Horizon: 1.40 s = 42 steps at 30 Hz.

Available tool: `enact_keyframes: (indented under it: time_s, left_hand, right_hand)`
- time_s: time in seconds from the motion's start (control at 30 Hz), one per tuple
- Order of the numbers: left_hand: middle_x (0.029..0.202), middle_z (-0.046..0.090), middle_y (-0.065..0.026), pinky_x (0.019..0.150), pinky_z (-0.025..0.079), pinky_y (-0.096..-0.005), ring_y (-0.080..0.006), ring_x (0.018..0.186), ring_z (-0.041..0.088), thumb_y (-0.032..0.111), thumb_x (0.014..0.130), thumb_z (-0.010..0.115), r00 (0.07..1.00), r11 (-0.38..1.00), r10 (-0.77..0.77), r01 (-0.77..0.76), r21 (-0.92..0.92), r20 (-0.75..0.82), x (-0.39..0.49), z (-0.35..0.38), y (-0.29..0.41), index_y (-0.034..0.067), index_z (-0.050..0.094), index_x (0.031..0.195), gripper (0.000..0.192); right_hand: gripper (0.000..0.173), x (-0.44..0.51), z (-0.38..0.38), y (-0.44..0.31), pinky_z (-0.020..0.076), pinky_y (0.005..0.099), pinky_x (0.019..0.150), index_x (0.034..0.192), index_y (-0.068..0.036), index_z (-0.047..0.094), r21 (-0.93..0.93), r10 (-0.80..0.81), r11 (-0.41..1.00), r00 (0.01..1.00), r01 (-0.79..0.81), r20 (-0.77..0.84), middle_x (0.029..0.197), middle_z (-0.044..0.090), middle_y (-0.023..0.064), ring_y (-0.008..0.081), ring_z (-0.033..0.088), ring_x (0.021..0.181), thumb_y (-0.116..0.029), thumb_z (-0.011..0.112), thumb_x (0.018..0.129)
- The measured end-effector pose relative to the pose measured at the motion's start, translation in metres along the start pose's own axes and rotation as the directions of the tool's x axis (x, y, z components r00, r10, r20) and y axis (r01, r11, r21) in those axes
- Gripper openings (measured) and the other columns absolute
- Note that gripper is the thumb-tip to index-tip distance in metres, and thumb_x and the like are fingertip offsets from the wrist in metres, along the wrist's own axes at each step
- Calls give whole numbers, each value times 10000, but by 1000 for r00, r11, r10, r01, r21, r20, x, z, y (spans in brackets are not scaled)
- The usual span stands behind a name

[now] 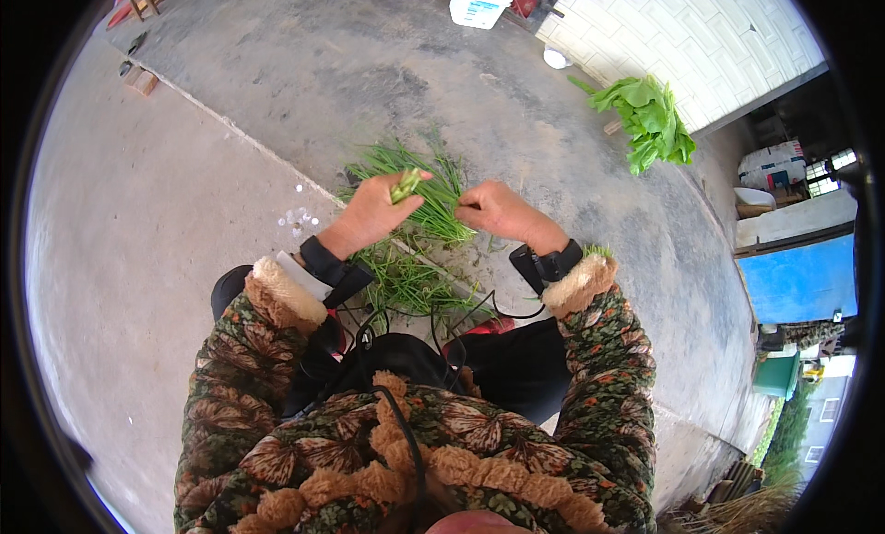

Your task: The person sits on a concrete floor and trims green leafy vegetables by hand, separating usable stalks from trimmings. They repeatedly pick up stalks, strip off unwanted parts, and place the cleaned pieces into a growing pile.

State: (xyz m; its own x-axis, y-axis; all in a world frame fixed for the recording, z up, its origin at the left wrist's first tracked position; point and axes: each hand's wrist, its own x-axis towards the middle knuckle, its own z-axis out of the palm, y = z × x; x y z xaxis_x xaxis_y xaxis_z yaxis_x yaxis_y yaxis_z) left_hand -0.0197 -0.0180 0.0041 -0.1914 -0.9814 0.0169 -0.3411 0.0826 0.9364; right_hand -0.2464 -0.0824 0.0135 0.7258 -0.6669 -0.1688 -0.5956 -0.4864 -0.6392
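Note:
My left hand (373, 209) is closed around a small bundle of pale green stems (405, 186), their ends showing above the thumb. Close on its right, my right hand (499, 212) has its thumb and fingertips pinched together at the edge of some long, thin green leaves, which look like Chinese chives (439, 212). The exact blade between those fingertips is too small to make out. Below both hands, nearer my feet, a looser heap of green blades (408, 278) lies on the concrete floor with bits of soil. Black bands with dark devices circle both wrists.
Black cables (432, 320) hang between my wrists and lap. Broad-leafed greens (646, 123) lie by the tiled wall (691, 36) at upper right. A white bucket with a blue lid (480, 5) stands at the top. Brick pieces (142, 81) sit far left.

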Motion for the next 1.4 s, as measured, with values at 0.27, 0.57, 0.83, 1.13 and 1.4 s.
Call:
enact_keyframes:
  time_s: [0.27,0.57,0.83,1.13,1.4]
  left_hand:
    - [665,588,-190,591,459,-391,-361,637,580,254,797,625,997,980,16,-2,199,-70,-1,1,-18,40,659,882,232]
    - [626,550,-222,560,429,-415,-391,616,559,289,806,610,981,974,16,28,226,-195,2,-13,-17,-15,613,782,305]
    - [583,552,-187,532,429,-384,-285,534,565,268,794,628,972,983,-66,102,151,-226,7,-24,-6,-35,618,807,303]
    - [534,503,-2,441,448,-262,-83,484,510,297,824,633,966,956,-259,256,-146,0,2,-14,2,-6,602,752,314]
    - [542,463,26,450,447,-251,-68,456,454,289,835,633,958,925,-282,288,-248,59,3,-6,1,11,592,779,286]
  right_hand:
    - [246,-6,4,-21,436,298,506,800,-11,635,82,36,996,999,-36,9,615,616,78,155,569,521,-249,590,836]
    - [234,-6,1,19,497,263,531,833,6,663,446,120,882,988,-151,98,664,664,78,128,626,548,-202,557,851]
    - [256,-9,21,10,494,266,517,943,49,649,310,148,922,950,-233,276,684,659,97,116,615,535,-176,610,827]
    - [283,4,15,-26,432,192,464,1037,1,632,735,161,676,963,52,-216,764,646,37,70,586,572,-239,612,889]
    - [283,6,25,-25,416,187,453,919,12,647,776,260,631,941,4,-216,756,649,45,67,574,561,-266,648,864]
